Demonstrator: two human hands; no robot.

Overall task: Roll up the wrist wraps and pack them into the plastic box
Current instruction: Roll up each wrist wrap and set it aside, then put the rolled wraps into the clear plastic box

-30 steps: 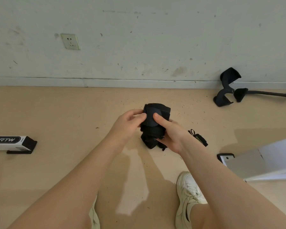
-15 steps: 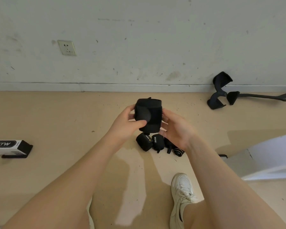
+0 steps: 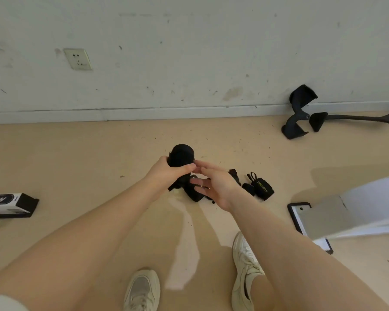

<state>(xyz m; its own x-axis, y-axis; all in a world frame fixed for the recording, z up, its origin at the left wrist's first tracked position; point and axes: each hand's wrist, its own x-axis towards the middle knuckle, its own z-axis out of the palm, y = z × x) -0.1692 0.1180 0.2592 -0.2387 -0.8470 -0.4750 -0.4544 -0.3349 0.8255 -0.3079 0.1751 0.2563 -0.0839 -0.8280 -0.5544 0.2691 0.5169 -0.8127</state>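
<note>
Held wrap: a black fabric wrist wrap wound into a thick roll, its round end facing the camera, up off the beige floor.
Left hand: fingers and thumb curled round the lower part of the roll, clamping it.
Right hand: just right of the grip, fingers spread and loose, holding nothing; fingertips near the thumb of the left hand.
Below the grip: loose black wraps and straps in a heap on the floor, not yet rolled by the look of them.
Right of the grip: a rolled black wrap with yellow lettering, lying apart from the heap.
Plastic box: I cannot say which thing it is; a white open case with a dark rim lies farther right.
Handling: soft, light, springy cloth; likely to unwind if released.
Where to hold: round the middle, pinning the free end under the thumb.
</note>
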